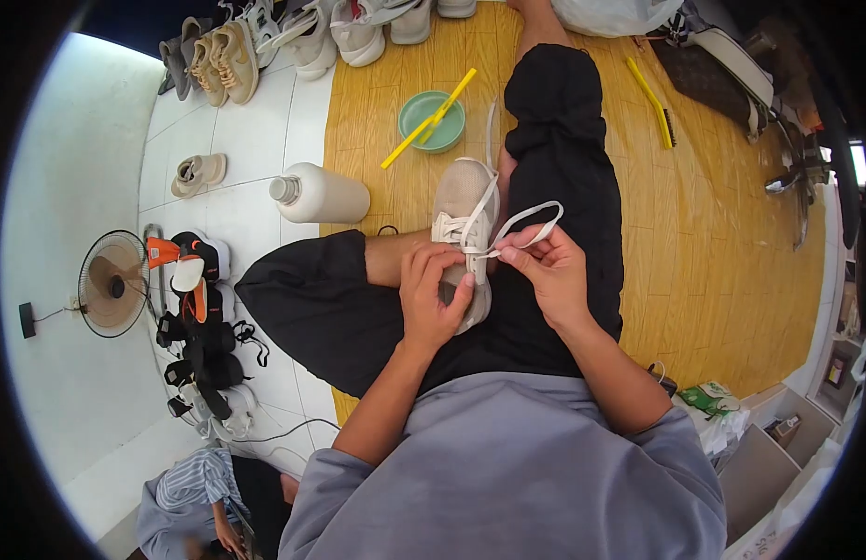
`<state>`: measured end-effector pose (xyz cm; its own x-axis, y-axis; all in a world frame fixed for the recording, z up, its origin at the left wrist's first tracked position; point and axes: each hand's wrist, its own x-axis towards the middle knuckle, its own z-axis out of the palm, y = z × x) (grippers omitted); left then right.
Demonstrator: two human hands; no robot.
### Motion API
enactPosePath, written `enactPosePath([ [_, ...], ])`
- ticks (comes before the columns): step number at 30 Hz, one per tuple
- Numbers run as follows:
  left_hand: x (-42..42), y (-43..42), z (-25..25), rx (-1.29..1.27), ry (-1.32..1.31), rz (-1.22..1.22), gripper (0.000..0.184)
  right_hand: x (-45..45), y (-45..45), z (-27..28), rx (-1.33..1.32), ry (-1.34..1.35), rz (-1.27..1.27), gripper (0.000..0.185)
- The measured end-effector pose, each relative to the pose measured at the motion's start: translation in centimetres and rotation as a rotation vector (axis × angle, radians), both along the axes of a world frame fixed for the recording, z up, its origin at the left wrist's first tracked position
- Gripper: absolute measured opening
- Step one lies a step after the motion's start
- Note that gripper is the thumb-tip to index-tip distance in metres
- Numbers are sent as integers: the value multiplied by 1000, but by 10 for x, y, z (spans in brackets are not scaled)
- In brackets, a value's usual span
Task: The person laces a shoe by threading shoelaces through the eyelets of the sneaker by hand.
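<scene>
A beige shoe (464,191) with white laces lies in the person's lap, its toe pointing away. My left hand (435,291) is closed around the shoe's left side near the eyelets, with the thumb on its upper. Just right of the shoe, my right hand (547,278) pinches the white shoelace (521,217) between thumb and fingers, beside the eyelets. The lace makes a loop above this hand. Another stretch of lace runs up past the toe.
A green bowl (432,121) with yellow-handled brushes across it stands beyond the shoe. Left of it is a white bottle (323,193). A yellow brush (650,103) lies at the right. Shoes line the back and left; a fan (118,284) and a seated person are at left.
</scene>
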<state>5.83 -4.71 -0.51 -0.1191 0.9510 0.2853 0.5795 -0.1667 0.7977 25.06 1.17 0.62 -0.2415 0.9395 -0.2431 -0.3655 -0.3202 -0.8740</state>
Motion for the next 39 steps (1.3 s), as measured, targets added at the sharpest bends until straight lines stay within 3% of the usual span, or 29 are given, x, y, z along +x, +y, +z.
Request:
enactPosePath([
  [15,-2,0,1,14,17,-19,21,-7,-5,-8,70,-108,7,14],
  [24,3,0,2,-20,5,27,22,-21,-10,-6,146,-256,47,21],
  [27,4,0,2,-40,22,42,23,-25,-14,1,252,-309,54,24],
  [30,2,-1,0,-37,94,17,23,-24,-13,6,519,-574,103,33],
  [34,-8,-7,11,-41,255,-71,23,-24,-17,4,631,-631,68,37],
  [39,-32,-32,39,-89,260,-272,20,-19,-19,-9,228,-496,146,46],
])
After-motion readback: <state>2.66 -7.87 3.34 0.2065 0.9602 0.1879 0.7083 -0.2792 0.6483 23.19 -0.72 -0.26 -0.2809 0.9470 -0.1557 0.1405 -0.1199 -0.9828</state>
